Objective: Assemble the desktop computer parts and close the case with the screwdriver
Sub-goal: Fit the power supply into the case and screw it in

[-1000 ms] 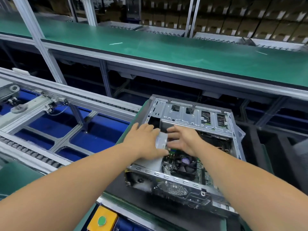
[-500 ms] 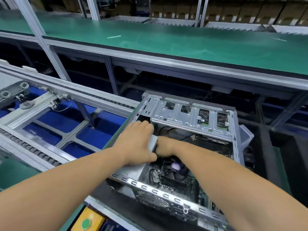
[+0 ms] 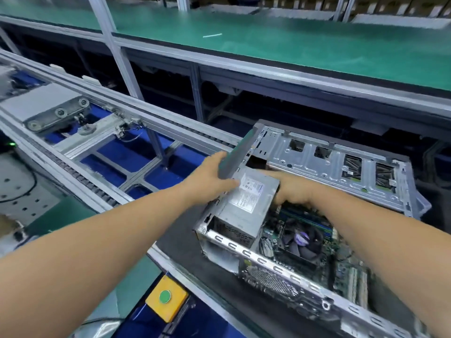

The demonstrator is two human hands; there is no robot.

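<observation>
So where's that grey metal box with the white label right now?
The grey box sits in the near-left corner of the open computer case, between the left hand and right hand, beside the fan.

The open computer case (image 3: 336, 167), bare silver metal with its side panel off, lies on its side on a dark mat. A grey power supply (image 3: 246, 203) with a white label sits in its near-left corner, tilted slightly. Beside it lies the motherboard (image 3: 341, 264) with a black CPU fan (image 3: 302, 240). A perforated drive cage spans the far side.
</observation>
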